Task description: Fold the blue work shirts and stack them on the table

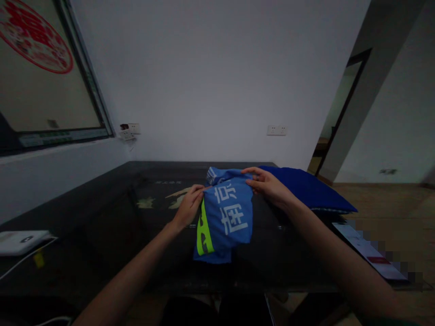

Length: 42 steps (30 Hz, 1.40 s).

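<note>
We see the big black table (pixel 112 253), with the dark blue cloth (pixel 306 188) on its far right corner. Our left hand (pixel 188 207) and right hand (pixel 269 186) pinch the light blue cloth (pixel 234 213) by its top, near the table's middle.

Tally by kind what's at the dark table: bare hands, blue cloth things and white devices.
Bare hands: 2 (left hand, right hand)
Blue cloth things: 2 (lighter printed cloth, deep blue cloth)
White devices: 1 (white device with a cable)
Total: 5
</note>
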Each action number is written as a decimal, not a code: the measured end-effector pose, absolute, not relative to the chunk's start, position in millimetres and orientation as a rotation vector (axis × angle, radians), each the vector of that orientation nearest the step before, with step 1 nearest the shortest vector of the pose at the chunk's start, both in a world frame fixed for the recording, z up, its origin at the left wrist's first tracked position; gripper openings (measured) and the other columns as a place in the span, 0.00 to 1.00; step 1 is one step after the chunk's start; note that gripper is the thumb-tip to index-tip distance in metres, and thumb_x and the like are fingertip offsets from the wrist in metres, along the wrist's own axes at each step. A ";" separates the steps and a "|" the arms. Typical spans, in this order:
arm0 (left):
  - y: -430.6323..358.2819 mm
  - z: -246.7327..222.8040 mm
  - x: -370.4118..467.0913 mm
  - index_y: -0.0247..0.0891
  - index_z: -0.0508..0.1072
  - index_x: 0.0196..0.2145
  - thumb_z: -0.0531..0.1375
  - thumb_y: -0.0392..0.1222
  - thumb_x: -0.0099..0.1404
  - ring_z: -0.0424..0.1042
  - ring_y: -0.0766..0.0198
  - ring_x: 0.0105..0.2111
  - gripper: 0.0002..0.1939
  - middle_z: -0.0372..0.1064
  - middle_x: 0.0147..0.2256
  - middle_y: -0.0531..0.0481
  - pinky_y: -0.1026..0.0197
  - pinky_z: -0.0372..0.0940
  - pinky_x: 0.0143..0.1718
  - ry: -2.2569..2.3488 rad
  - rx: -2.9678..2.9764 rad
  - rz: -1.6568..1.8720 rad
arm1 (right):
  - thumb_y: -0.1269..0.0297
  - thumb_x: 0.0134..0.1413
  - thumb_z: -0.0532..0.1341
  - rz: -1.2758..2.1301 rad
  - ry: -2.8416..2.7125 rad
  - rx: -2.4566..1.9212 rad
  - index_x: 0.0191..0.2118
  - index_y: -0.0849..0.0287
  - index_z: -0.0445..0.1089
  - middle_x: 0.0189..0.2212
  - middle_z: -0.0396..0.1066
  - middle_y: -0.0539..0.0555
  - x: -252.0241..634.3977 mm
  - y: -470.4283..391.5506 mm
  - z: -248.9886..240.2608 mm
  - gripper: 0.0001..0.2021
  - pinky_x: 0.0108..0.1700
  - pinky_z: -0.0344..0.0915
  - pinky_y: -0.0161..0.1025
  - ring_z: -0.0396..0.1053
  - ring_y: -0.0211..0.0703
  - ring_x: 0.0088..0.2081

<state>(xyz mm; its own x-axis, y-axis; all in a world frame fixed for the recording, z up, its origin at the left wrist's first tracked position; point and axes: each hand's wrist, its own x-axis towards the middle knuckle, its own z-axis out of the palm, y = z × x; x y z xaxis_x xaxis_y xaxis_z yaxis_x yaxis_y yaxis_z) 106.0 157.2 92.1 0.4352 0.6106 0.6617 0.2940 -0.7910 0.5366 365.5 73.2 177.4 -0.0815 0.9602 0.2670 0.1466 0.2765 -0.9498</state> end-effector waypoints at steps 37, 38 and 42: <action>251.9 75.1 99.9 0.35 0.72 0.49 0.56 0.44 0.60 0.66 0.53 0.55 0.21 0.69 0.54 0.41 0.56 0.58 0.57 1.206 2.395 0.703 | 0.60 0.50 0.65 0.080 -1.983 -1.661 0.52 0.61 0.71 0.50 0.70 0.64 391.7 153.9 100.8 0.22 0.55 0.61 0.46 0.67 0.52 0.52; 251.9 65.5 95.2 0.35 0.71 0.51 0.59 0.45 0.58 0.65 0.52 0.56 0.24 0.67 0.55 0.41 0.55 0.57 0.58 1.230 2.396 0.682 | 0.57 0.48 0.66 0.024 -1.973 -1.690 0.56 0.61 0.67 0.55 0.66 0.66 391.6 156.2 97.2 0.29 0.57 0.59 0.48 0.63 0.54 0.56; 248.1 34.3 88.2 0.36 0.73 0.49 0.64 0.45 0.53 0.65 0.47 0.55 0.25 0.68 0.54 0.40 0.50 0.57 0.57 1.312 2.397 0.661 | 0.54 0.42 0.70 0.083 -2.036 -1.790 0.63 0.56 0.59 0.59 0.61 0.65 369.2 165.0 85.5 0.41 0.56 0.59 0.50 0.62 0.59 0.58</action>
